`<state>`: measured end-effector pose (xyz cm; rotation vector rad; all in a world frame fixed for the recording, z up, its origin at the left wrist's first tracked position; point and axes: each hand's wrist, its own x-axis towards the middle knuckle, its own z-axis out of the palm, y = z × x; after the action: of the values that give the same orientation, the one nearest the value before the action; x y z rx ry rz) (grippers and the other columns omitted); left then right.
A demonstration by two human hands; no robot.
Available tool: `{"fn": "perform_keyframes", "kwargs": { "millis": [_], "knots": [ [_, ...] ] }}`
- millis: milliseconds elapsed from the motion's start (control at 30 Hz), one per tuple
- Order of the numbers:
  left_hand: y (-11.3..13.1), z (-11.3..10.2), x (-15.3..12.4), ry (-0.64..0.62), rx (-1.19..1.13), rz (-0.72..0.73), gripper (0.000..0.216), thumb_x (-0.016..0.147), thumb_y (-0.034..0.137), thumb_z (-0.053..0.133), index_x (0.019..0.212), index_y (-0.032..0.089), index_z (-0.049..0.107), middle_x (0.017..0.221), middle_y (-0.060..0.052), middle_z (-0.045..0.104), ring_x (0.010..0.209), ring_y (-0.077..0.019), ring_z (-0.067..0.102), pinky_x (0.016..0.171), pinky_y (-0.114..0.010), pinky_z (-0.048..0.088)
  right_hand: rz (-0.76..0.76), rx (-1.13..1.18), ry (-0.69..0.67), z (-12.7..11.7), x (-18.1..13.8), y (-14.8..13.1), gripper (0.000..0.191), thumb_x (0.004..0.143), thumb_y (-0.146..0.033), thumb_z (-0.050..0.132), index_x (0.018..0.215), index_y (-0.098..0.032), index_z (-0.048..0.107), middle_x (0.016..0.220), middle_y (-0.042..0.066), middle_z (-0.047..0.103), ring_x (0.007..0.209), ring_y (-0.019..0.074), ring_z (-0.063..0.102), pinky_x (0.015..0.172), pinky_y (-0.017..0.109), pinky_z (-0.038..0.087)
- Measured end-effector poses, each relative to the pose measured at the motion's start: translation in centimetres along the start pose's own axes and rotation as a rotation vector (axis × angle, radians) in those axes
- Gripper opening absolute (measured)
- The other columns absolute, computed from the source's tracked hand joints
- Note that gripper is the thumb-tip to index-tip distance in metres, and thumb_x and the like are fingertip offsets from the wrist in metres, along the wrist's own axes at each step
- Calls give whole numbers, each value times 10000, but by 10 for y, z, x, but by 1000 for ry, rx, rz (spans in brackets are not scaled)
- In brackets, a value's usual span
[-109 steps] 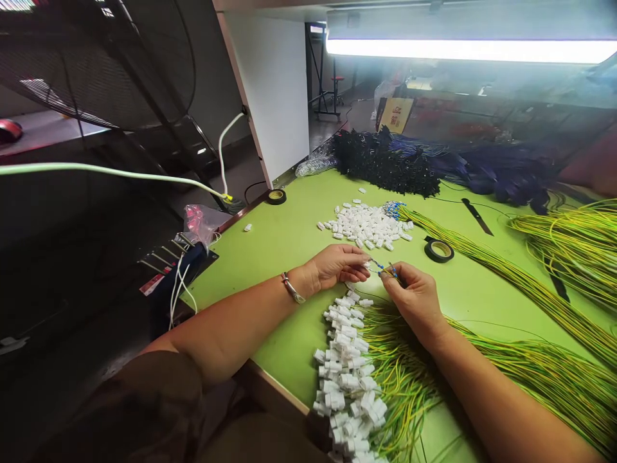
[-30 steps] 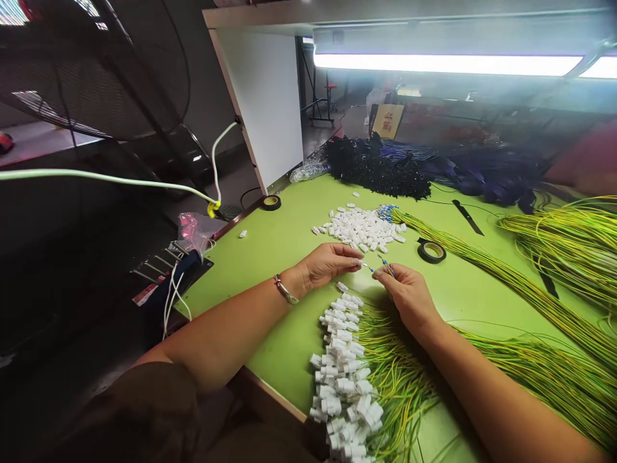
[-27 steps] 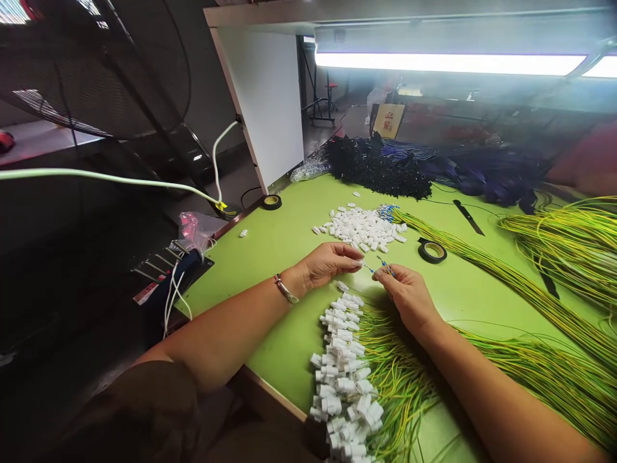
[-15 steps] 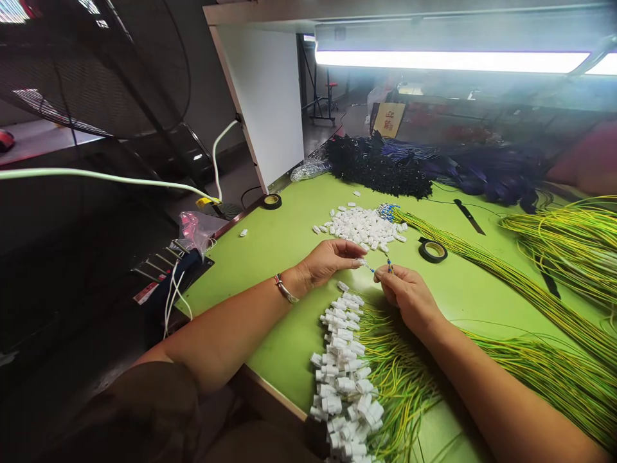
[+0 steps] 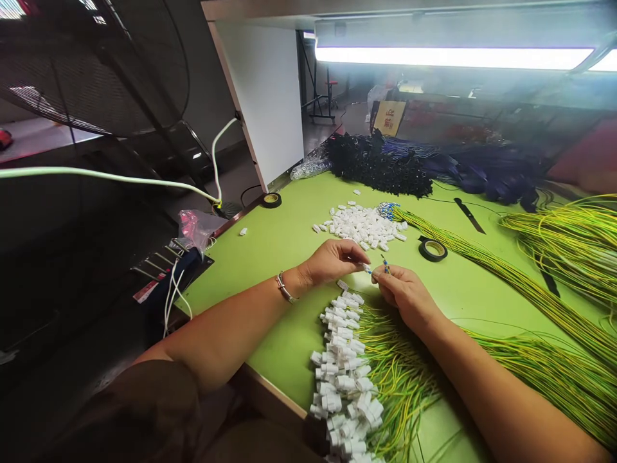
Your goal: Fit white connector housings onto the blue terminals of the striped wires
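Between the thumb and fingers of my left hand (image 5: 332, 262) is a small white connector housing (image 5: 367, 267). My right hand (image 5: 402, 288) pinches thin wires with blue terminal ends (image 5: 386, 265); one blue end meets the housing, and how far it sits inside I cannot tell. Just beyond my hands lies a pile of loose white housings (image 5: 361, 225). Below them a long row of white housings (image 5: 340, 373) fitted on yellow-green wires (image 5: 400, 360) runs toward me, the wires passing under my right forearm.
A bundle of yellow-green wires (image 5: 482, 257) with blue ends stretches to the right. Black tape rolls (image 5: 432, 249) and a dark blade-like strip (image 5: 469, 215) lie on the green table (image 5: 270, 270). Black connectors on dark wires (image 5: 380, 167) are heaped at the back. A fan (image 5: 96, 71) stands left.
My left hand has shifted slightly right, bringing the white housing up against the blue wire end in my right hand. The spare wire ends have tilted a little left.
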<state>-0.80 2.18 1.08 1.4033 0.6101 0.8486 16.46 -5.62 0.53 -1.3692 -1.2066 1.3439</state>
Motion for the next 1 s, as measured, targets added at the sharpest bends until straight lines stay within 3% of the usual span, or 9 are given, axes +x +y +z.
{"fn": "perform_keyframes", "kwargs": {
  "millis": [367, 500, 567, 667, 767, 833, 867, 933, 1000],
  "knots": [
    [-8, 8, -4, 24, -106, -121, 114, 586, 101, 745, 687, 98, 692, 672, -24, 653, 648, -78, 581, 679, -220, 467, -83, -98, 49, 1, 2, 5, 419, 734, -548, 655, 591, -197, 476, 462, -77, 322, 441, 66, 213, 428, 245, 167],
    [-2, 5, -3, -43, -19, -119, 73, 593, 67, 704, 654, 101, 684, 661, -29, 662, 651, -91, 599, 690, -231, 487, -93, -105, 94, 1, 1, 3, 415, 742, -513, 659, 558, -201, 456, 447, -69, 352, 426, 71, 276, 426, 240, 221],
    [1, 2, -4, -137, 116, -129, 86, 597, 36, 667, 644, 104, 689, 647, -27, 663, 630, -92, 596, 653, -219, 481, -128, -133, 170, 0, 2, 1, 407, 748, -500, 662, 549, -195, 481, 461, -44, 424, 446, 85, 358, 440, 240, 279],
    [6, -3, -8, -450, 312, -181, 176, 616, 1, 613, 692, 119, 718, 675, -24, 688, 621, -98, 605, 613, -204, 472, -157, -104, 316, -3, 4, 2, 361, 737, -505, 684, 631, -173, 589, 565, 3, 552, 512, 109, 470, 478, 243, 369],
    [13, -11, -8, -714, 404, -187, 199, 684, 44, 617, 799, 145, 744, 784, -27, 724, 708, -120, 644, 682, -217, 504, -104, -21, 287, -5, 5, 5, 374, 722, -525, 699, 763, -155, 660, 595, 5, 572, 474, 95, 443, 430, 237, 342],
    [15, -23, -3, -551, 537, -127, 196, 722, 70, 616, 838, 155, 748, 843, -31, 730, 785, -136, 659, 756, -232, 513, -82, -29, 232, -4, 5, 6, 379, 723, -508, 698, 809, -140, 680, 553, -17, 526, 441, 73, 368, 399, 227, 270],
    [15, -30, 1, -352, 645, -82, 200, 736, 71, 608, 848, 157, 749, 866, -36, 728, 821, -143, 660, 792, -240, 511, -80, -43, 217, -3, 4, 7, 371, 731, -490, 690, 824, -131, 686, 544, -21, 513, 440, 67, 343, 398, 225, 247],
    [10, -48, 11, 214, 890, 1, 202, 789, 101, 585, 893, 153, 751, 933, -67, 713, 873, -158, 649, 850, -266, 501, -83, -47, 208, -1, 3, 6, 357, 743, -452, 667, 865, -117, 687, 558, -12, 540, 451, 65, 336, 407, 223, 242],
    [2, -64, 20, 541, 1073, -17, 239, 844, 212, 595, 1025, 131, 730, 1021, -119, 679, 927, -194, 634, 902, -315, 492, -81, -17, 210, 1, 3, 5, 385, 733, -435, 662, 949, -116, 660, 583, 2, 597, 439, 63, 338, 407, 218, 245]
  ]
}}
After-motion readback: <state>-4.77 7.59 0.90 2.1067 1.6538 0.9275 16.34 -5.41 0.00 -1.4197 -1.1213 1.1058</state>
